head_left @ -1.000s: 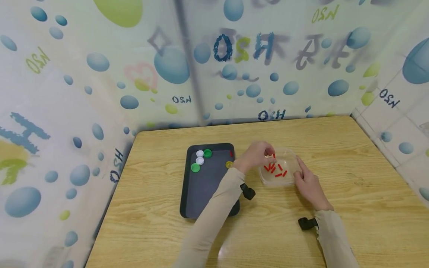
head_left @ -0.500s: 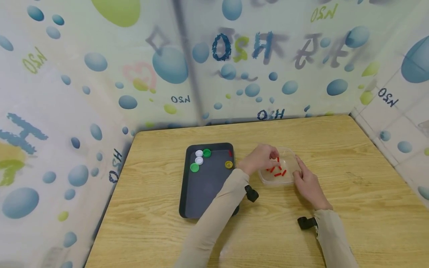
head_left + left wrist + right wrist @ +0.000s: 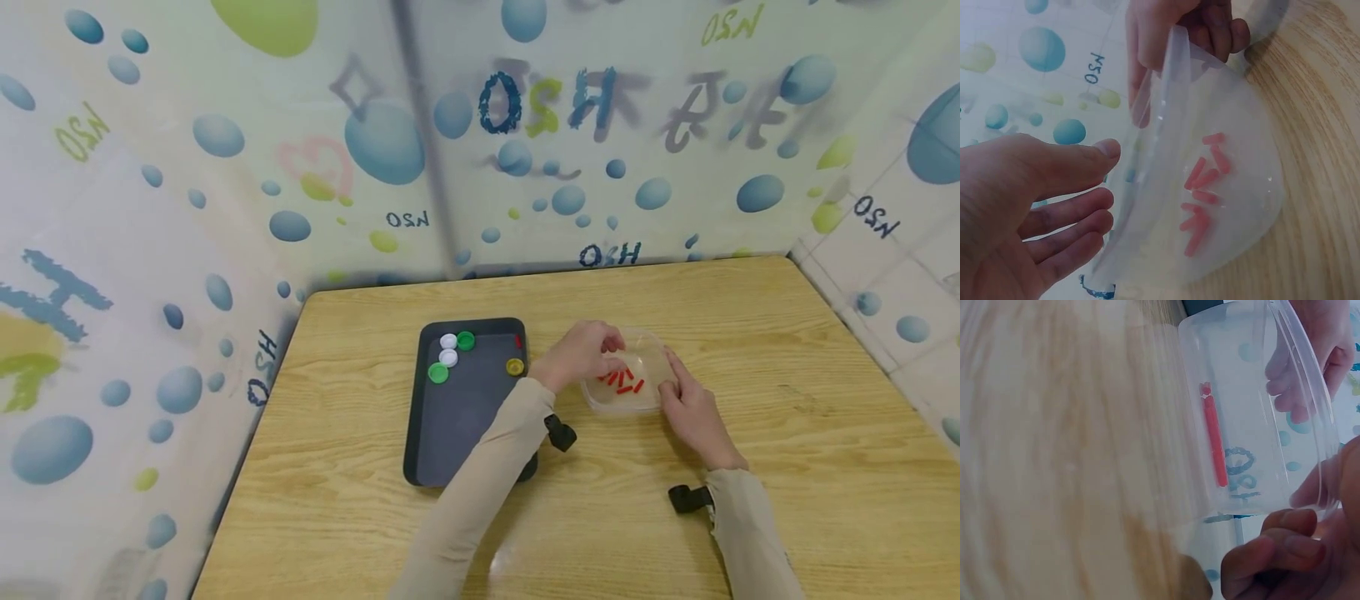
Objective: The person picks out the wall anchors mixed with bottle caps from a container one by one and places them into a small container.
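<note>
A clear plastic container (image 3: 626, 407) stands on the table with several small red sticks (image 3: 1204, 178) lying on its bottom. My right hand (image 3: 693, 414) grips the container at its right side; in the left wrist view its fingers lie on both sides of the wall near the rim. My left hand (image 3: 581, 357) is over the container's left side, partly hiding the sticks in the head view. Between its thumb and fingers nothing shows in the left wrist view, where the hand (image 3: 1054, 206) is at the container's mouth.
Left of the container lies a dark grey tray (image 3: 465, 425). It holds two white caps (image 3: 447, 357), two green caps (image 3: 438, 372), a yellow cap (image 3: 514, 367) and a red piece (image 3: 518, 342) at its upper right. A patterned curtain (image 3: 480, 208) rises behind the table.
My left hand has moved a little right and down over the container and let go of a red stick it pinched, which now lies among the others. The right hand keeps its grip.
</note>
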### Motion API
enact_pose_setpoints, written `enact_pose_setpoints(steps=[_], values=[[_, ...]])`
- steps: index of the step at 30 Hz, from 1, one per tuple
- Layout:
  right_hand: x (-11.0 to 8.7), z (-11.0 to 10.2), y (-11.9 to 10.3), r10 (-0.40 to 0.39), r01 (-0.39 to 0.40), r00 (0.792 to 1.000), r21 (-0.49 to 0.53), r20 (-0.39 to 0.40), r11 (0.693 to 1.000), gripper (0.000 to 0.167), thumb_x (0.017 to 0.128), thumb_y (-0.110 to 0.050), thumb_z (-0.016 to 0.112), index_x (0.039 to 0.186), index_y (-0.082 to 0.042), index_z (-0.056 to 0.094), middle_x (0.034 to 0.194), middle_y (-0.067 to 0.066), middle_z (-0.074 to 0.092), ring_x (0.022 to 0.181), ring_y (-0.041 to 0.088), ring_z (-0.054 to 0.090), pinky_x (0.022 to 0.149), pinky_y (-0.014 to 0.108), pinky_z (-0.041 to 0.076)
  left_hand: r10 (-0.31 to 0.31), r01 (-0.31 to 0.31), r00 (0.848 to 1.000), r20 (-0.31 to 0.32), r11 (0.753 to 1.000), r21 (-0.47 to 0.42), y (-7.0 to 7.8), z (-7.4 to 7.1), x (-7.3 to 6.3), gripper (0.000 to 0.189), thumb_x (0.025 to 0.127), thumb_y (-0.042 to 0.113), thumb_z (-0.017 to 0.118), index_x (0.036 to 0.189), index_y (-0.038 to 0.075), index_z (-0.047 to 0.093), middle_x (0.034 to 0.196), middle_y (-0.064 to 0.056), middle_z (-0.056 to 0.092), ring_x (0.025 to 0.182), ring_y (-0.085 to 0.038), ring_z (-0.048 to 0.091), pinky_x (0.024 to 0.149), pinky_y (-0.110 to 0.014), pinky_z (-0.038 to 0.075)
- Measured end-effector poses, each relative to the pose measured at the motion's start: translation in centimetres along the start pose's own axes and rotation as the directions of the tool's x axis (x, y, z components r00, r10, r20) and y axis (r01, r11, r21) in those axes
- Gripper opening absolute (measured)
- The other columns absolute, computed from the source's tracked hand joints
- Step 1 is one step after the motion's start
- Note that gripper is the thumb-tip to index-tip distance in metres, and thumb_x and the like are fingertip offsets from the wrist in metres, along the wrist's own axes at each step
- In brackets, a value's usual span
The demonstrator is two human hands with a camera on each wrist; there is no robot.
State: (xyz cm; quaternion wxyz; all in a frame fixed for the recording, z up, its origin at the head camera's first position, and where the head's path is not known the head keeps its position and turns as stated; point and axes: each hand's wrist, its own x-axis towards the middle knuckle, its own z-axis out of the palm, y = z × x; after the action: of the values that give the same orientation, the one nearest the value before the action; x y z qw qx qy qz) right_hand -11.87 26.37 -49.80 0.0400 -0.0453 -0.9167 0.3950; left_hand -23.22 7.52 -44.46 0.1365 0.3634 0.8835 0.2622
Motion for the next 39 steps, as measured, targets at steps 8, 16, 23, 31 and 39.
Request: enact_pose_setpoints(steps=[8, 16, 23, 31, 39], values=[[0.0, 0.0, 0.0, -0.009, 0.009, 1.000, 0.006, -0.003, 1.000, 0.059, 0.104, -0.018, 0.037, 0.160, -0.004, 0.027, 0.069, 0.000, 0.040, 0.056, 0.010, 0.034, 0.056, 0.028, 0.033, 0.013, -0.013, 0.999, -0.034, 1.000, -0.013, -0.1, -1.1, -0.4, 0.029, 0.095, 0.024, 0.073, 0.118, 0.007, 0.071, 0.113, -0.004, 0.072, 0.101, -0.012, 0.065, 0.085, -0.017, 0.051], [-0.1, 0.2, -0.1, -0.033, 0.034, 0.999, 0.012, -0.022, 0.999, 0.058, 0.104, -0.017, 0.037, 0.160, -0.003, 0.028, 0.066, -0.001, 0.038, 0.053, 0.008, 0.032, 0.052, 0.027, 0.032, -0.009, 0.007, 0.999, -0.045, 0.999, -0.035, -1.0, -2.0, -1.2, 0.031, 0.097, 0.026, 0.071, 0.120, 0.006, 0.071, 0.116, -0.006, 0.071, 0.104, -0.015, 0.064, 0.089, -0.021, 0.052], [-0.2, 0.2, -0.1, -0.042, 0.043, 0.999, 0.018, -0.025, 0.999, 0.057, 0.105, -0.017, 0.037, 0.160, -0.004, 0.027, 0.066, -0.002, 0.038, 0.052, 0.007, 0.031, 0.051, 0.027, 0.031, -0.021, 0.015, 0.995, -0.094, 0.998, -0.067, -2.2, -2.7, -2.0, 0.029, 0.096, 0.023, 0.072, 0.117, 0.005, 0.072, 0.113, -0.007, 0.071, 0.100, -0.015, 0.064, 0.087, -0.020, 0.052], [-0.3, 0.1, -0.2, -0.053, 0.053, 0.998, 0.011, -0.023, 0.999, 0.057, 0.105, -0.017, 0.037, 0.160, -0.004, 0.028, 0.066, -0.002, 0.038, 0.052, 0.007, 0.031, 0.051, 0.027, 0.031, -0.070, 0.054, 0.987, -0.147, 0.992, -0.113, -3.7, -3.1, -3.2, 0.028, 0.096, 0.025, 0.072, 0.117, 0.007, 0.072, 0.110, -0.002, 0.070, 0.098, -0.013, 0.062, 0.088, -0.022, 0.053], [-0.4, 0.0, -0.4, -0.053, 0.053, 0.999, 0.013, -0.006, 0.998, 0.057, 0.106, -0.017, 0.036, 0.160, -0.003, 0.025, 0.065, -0.002, 0.037, 0.051, 0.007, 0.029, 0.050, 0.028, 0.029, -0.128, 0.109, 0.976, -0.178, 0.988, -0.111, -4.7, -4.1, -4.2, 0.031, 0.096, 0.026, 0.072, 0.120, 0.006, 0.071, 0.112, -0.004, 0.071, 0.098, -0.015, 0.062, 0.089, -0.026, 0.055]])
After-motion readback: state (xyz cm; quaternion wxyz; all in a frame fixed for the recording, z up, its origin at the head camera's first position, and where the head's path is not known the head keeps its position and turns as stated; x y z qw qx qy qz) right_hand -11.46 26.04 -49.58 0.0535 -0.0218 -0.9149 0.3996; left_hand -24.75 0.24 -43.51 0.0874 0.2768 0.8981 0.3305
